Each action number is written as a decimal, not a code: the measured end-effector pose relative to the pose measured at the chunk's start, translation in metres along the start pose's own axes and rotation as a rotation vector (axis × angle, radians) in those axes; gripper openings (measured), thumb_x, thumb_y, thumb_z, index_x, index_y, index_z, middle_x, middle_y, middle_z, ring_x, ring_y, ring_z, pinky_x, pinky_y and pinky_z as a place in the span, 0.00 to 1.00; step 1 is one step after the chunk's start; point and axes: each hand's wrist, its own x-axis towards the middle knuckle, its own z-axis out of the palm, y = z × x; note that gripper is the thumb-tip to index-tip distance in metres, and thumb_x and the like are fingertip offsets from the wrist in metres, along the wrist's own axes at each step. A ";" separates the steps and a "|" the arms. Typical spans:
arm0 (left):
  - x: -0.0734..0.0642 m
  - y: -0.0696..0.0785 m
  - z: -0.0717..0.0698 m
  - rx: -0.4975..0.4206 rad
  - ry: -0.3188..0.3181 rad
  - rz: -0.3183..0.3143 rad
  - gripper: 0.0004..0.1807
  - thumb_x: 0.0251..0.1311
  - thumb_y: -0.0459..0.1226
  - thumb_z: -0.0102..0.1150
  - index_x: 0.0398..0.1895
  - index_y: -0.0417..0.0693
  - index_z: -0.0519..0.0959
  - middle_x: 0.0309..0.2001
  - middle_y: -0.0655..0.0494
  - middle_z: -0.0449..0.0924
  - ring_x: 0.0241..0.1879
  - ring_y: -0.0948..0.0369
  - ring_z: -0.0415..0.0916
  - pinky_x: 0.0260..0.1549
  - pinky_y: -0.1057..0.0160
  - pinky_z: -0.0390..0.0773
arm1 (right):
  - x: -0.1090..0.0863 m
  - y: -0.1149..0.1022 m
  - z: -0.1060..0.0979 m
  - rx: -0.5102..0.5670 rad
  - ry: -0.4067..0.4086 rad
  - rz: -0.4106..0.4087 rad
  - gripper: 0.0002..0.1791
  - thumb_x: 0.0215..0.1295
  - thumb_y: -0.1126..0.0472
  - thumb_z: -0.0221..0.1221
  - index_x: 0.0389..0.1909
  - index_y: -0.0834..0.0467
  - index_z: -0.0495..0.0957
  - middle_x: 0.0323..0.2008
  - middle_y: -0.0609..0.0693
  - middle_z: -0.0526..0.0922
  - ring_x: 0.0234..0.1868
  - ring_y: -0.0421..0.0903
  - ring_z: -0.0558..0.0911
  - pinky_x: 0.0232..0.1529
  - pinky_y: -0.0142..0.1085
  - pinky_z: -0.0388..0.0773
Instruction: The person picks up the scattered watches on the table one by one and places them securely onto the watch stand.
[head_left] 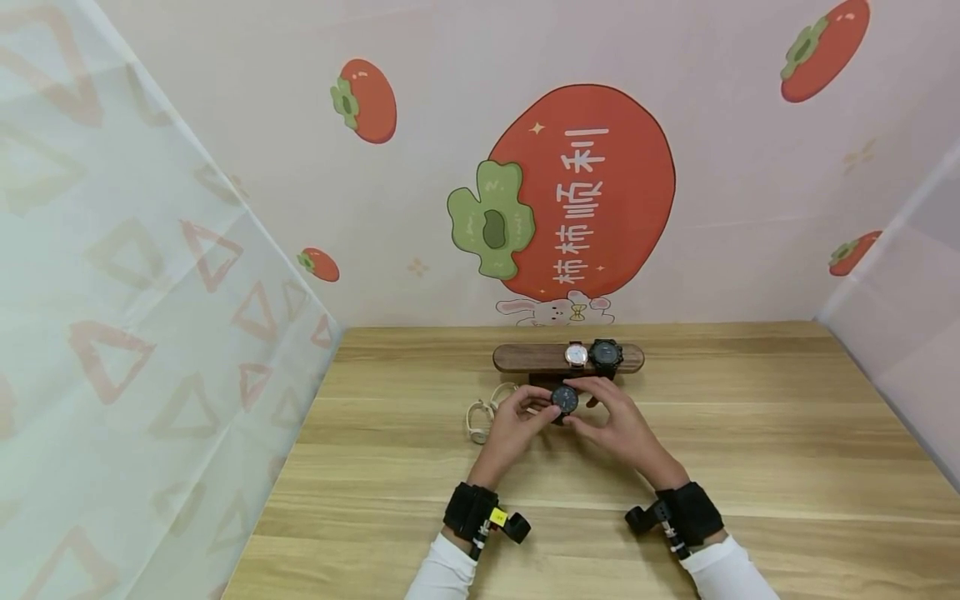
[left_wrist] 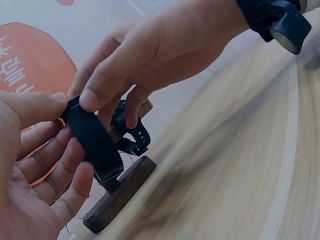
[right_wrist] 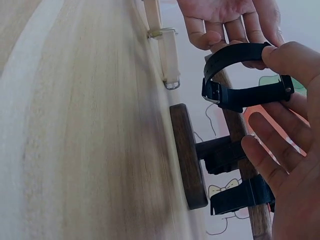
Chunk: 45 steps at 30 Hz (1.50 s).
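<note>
A black wristwatch [head_left: 565, 399] with a round dark face is held between both hands in the head view. My left hand [head_left: 516, 423] pinches its left side, and my right hand [head_left: 621, 423] pinches the other side between thumb and fingers. The watch's black strap [right_wrist: 240, 54] is buckled into a loop in the right wrist view. Just behind the hands stands a dark wooden watch stand [head_left: 525, 358], whose bar carries a white-faced watch [head_left: 576, 355] and a bulky black watch [head_left: 606, 353].
Light-strapped watches [head_left: 477, 423] lie on the wooden table [head_left: 375, 500] left of my left hand. The stand's dark base [right_wrist: 187, 155] rests on the tabletop. A printed backdrop [head_left: 420, 208] rises behind the table's far edge.
</note>
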 end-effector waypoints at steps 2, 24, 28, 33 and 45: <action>0.000 0.000 -0.001 0.011 -0.007 0.002 0.15 0.71 0.40 0.69 0.56 0.45 0.83 0.53 0.45 0.85 0.49 0.63 0.81 0.44 0.70 0.82 | 0.000 -0.001 0.000 0.005 -0.004 -0.001 0.30 0.61 0.64 0.77 0.65 0.57 0.81 0.59 0.53 0.84 0.57 0.49 0.82 0.47 0.42 0.88; -0.001 0.000 -0.010 0.028 -0.158 0.166 0.33 0.64 0.26 0.72 0.73 0.48 0.76 0.69 0.46 0.74 0.71 0.49 0.73 0.69 0.58 0.80 | -0.004 0.001 -0.002 0.070 -0.041 -0.036 0.32 0.59 0.70 0.76 0.66 0.56 0.81 0.59 0.54 0.81 0.56 0.51 0.78 0.46 0.42 0.84; -0.001 0.000 -0.010 0.023 -0.165 0.152 0.35 0.64 0.26 0.72 0.74 0.48 0.75 0.69 0.45 0.74 0.71 0.48 0.73 0.69 0.60 0.80 | -0.004 0.000 -0.002 0.082 -0.047 -0.020 0.32 0.59 0.70 0.76 0.66 0.55 0.81 0.59 0.53 0.82 0.54 0.49 0.78 0.45 0.42 0.83; -0.001 -0.001 -0.010 0.017 -0.172 0.147 0.35 0.63 0.27 0.73 0.73 0.49 0.76 0.68 0.46 0.73 0.71 0.50 0.73 0.69 0.62 0.80 | -0.004 0.001 -0.002 0.090 -0.040 -0.024 0.31 0.60 0.69 0.76 0.65 0.55 0.82 0.58 0.53 0.83 0.53 0.49 0.78 0.45 0.42 0.82; -0.004 -0.004 -0.010 0.039 -0.161 0.155 0.30 0.64 0.32 0.75 0.69 0.52 0.78 0.65 0.49 0.75 0.66 0.45 0.77 0.66 0.61 0.83 | -0.004 -0.001 -0.004 0.103 -0.094 0.005 0.30 0.60 0.67 0.77 0.64 0.52 0.82 0.58 0.50 0.83 0.56 0.48 0.78 0.47 0.47 0.84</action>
